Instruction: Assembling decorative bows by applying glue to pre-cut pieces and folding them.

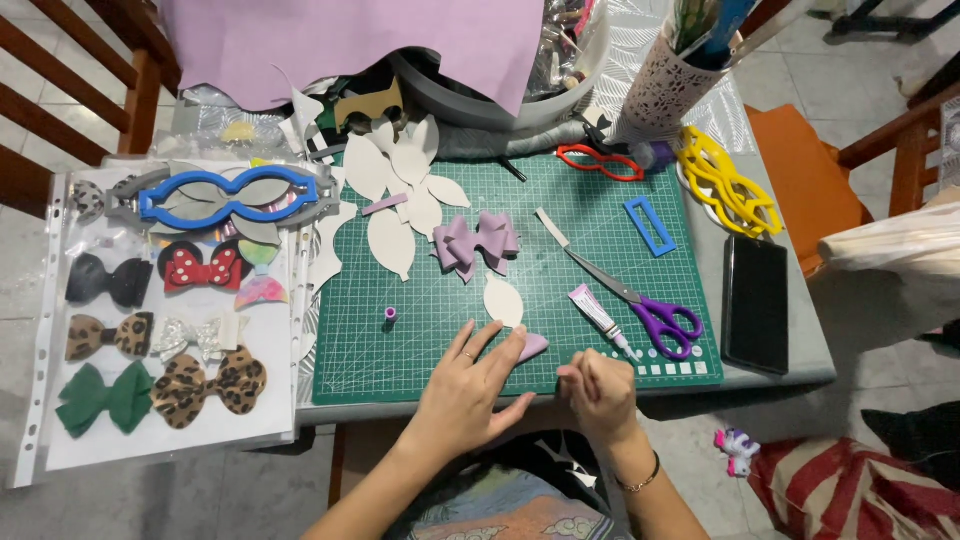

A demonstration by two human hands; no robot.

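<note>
I'm pressing my left hand (pixel 468 385), fingers spread flat, on a lilac piece (pixel 534 346) at lower centre of the green cutting mat (pixel 600 290); my right hand (pixel 598 392), fingers curled, seems empty beside it.

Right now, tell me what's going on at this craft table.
A person sits at a green cutting mat, making bows. Their left hand presses flat on a lilac cut-out piece at the mat's near edge, while the right hand is curled beside it, closed with nothing visible in it. A finished lilac bow, white leaf-shaped cut-outs, purple-handled scissors and a glue tube lie on the mat. Finished bows sit on a plastic sleeve to the left.
</note>
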